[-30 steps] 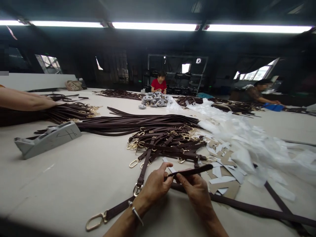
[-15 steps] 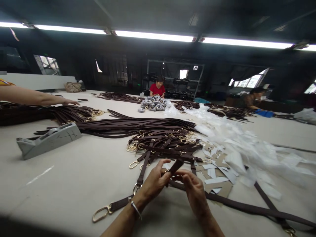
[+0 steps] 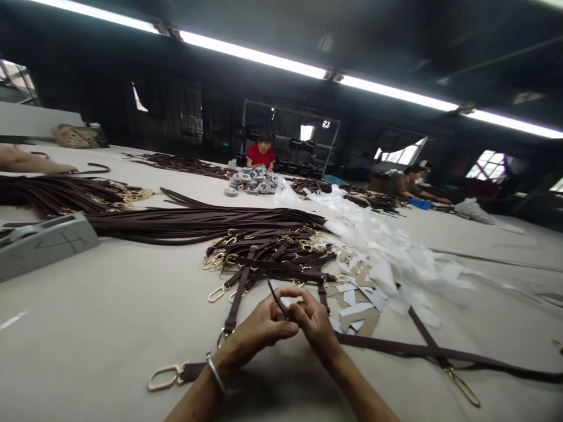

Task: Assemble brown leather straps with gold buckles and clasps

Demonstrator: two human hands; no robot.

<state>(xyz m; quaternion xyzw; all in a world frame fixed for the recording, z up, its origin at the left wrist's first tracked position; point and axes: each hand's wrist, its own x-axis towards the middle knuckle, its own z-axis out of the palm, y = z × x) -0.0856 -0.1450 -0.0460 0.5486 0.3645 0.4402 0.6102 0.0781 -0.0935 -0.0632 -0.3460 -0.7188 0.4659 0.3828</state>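
My left hand [image 3: 257,329] and my right hand [image 3: 313,321] meet low in the middle of the view, both pinched on the end of a dark brown strap [image 3: 276,297] that sticks up between the fingers. The strap runs on under my hands: to the left it ends in a gold clasp [image 3: 164,377], to the right it lies along the table [image 3: 88,328] towards another gold clasp [image 3: 463,385]. A silver bangle [image 3: 216,373] is on my left wrist. Just beyond my hands lies a heap of brown straps with gold hardware [image 3: 272,252].
A grey tape dispenser [image 3: 41,243] sits at the left. Long strap bundles [image 3: 197,220] cross the middle. White wrapping and card scraps [image 3: 387,258] spread to the right. Tape rolls [image 3: 250,180] lie far back. Another person's arm [image 3: 30,163] reaches in at left; two people work at the far side.
The strap end, held flat and pointing right, has been turned upright between my fingers. My hands have drawn closer together. The view has swung to the right and the other person's arm has pulled back.
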